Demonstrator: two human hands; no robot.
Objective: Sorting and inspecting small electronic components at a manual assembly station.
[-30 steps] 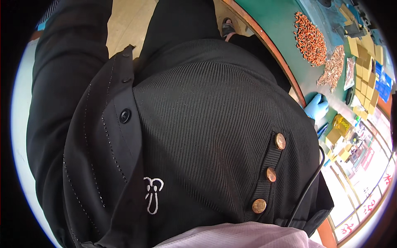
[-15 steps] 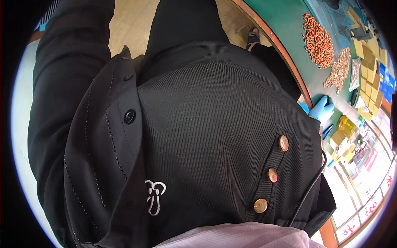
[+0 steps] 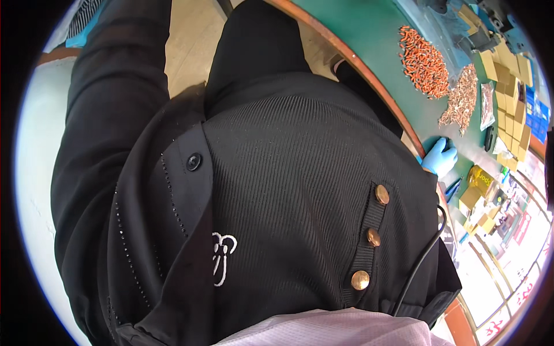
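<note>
Right hand [image 3: 440,157], in a blue glove, lies flat on the green desk [image 3: 369,40], fingers [image 3: 447,151] spread and released, grasping nothing. Left hand out of view; only a black sleeve [image 3: 98,132] runs up the left side.

Change over the last second: the view has tilted, so the gloved hand sits lower and farther out on the desk than it did, and more of the desk surface shows. The hand has stayed flat and empty throughout. Judgement: a pause or a lean, no picking under way.

Nearest things, going outward from the fingers:
- Just beyond the fingertips, a heap of small tan-brown pieces [image 3: 461,101].
- Farther on, well apart from the hand, a heap of small orange pieces [image 3: 424,60].
- To the outer side of the fingers, a dark slim tool [image 3: 489,138] and a clear bag [image 3: 487,104].
- A row of flat tan cardboard boxes [image 3: 511,98], square and stacked edge to edge.
- On the near side of the hand, a yellow package [image 3: 482,180] and small cardboard cartons [image 3: 474,202].
- Blue packaging [image 3: 535,115] at the far rim.

Most of the view is filled by a black ribbed jacket [image 3: 288,190] with three gold buttons [image 3: 374,236].
</note>
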